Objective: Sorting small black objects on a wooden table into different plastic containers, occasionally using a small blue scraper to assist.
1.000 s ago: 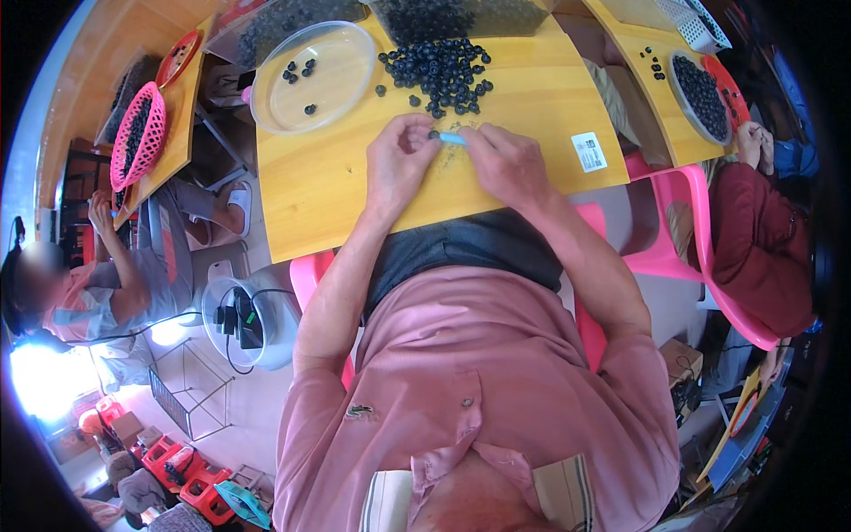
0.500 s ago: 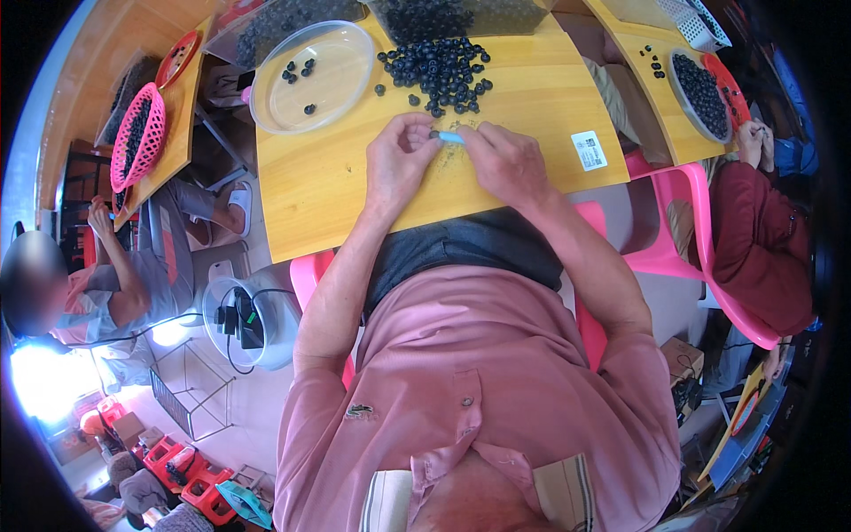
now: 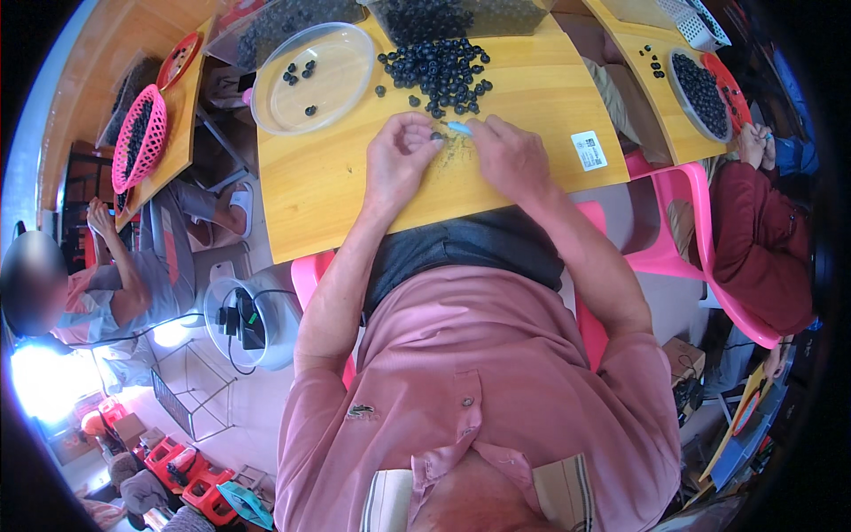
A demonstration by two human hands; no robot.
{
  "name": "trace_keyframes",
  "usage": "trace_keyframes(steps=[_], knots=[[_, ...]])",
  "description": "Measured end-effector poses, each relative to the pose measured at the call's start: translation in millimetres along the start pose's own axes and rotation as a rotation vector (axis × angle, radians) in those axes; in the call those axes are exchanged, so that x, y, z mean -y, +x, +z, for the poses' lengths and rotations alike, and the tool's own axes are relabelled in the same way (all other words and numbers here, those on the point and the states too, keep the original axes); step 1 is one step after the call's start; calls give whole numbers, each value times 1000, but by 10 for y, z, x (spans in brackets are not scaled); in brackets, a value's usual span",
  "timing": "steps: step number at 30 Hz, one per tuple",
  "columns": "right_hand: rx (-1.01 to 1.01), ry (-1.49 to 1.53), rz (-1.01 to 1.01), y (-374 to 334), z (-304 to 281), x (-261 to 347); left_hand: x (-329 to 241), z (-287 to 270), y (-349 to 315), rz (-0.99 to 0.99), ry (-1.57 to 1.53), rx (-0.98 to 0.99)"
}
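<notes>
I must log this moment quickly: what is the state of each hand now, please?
Left hand: fingers curled, pinching a small dark berry.
Right hand: closed on a small light blue tool.

Too small to tell: the dark piece pinched at the left hand point(image 3: 401, 160) fingertips, and the kind of pale blue tool point(image 3: 459, 129) in the right hand point(image 3: 510, 158), mostly covered by fingers. Cut off by the far edge: the container point(image 3: 461, 18) of dark round pieces. Blurred out: the face of the person point(image 3: 106, 284) at left.
</notes>
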State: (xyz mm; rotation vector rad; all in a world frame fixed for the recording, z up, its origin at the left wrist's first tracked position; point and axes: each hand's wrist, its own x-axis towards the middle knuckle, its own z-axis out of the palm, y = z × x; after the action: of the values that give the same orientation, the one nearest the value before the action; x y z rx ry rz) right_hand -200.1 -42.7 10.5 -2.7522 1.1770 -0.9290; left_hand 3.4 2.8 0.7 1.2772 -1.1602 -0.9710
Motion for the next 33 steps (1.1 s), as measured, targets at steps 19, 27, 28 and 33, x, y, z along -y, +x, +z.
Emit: trace_keyframes(steps=[19, 27, 28, 33], knots=[[-94, 78, -38, -15, 0, 9, -311, -866, 457, 237, 324, -428], [-93, 125, 4, -11, -21, 5, -335, -426, 541, 600, 796, 150], [-95, 124, 5, -7, -22, 7, -285, -401, 570, 602, 796, 151], [-76, 126, 30, -14, -20, 6, -239, -295, 585, 427, 882, 187]])
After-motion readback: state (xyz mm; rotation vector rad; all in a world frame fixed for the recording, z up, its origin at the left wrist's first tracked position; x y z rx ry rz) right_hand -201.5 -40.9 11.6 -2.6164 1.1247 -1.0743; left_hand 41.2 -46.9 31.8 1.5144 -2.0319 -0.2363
